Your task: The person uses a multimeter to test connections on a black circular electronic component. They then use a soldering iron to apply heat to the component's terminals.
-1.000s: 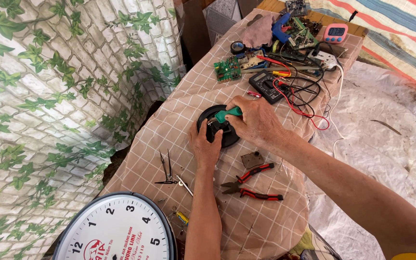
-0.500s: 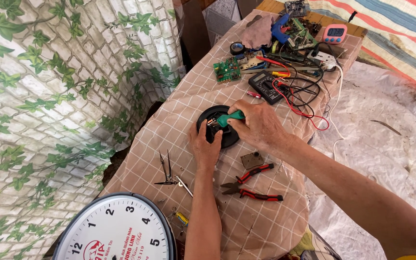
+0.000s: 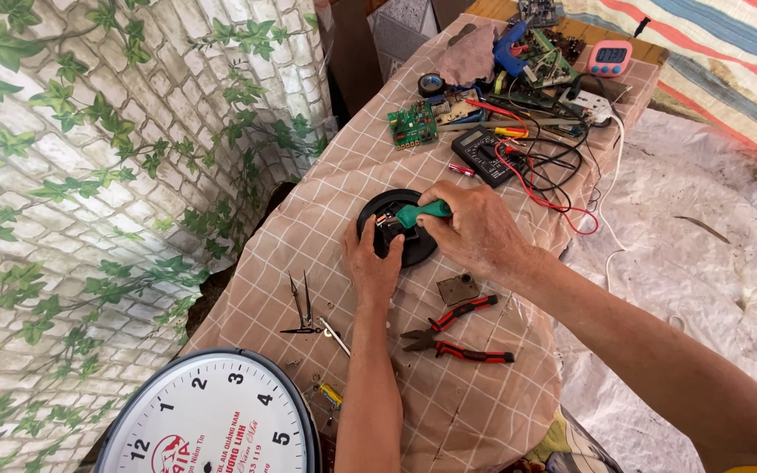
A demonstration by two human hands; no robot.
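the right hand [image 3: 475, 232] grips a green-handled screwdriver [image 3: 422, 212] on the black round clock back [image 3: 396, 226] mid-table, steadied by the flat left hand [image 3: 374, 267]; a slip could gouge it.

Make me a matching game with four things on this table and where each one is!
Things:
1. green-handled screwdriver
2. red-handled pliers
3. pink timer
4. white clock face

Places:
A. far end of the table, top right
B. bottom left, nearest the camera
C. in the right hand, over the black round part
D. lying on the checked cloth below the right hand

Pairs: 1-C, 2-D, 3-A, 4-B
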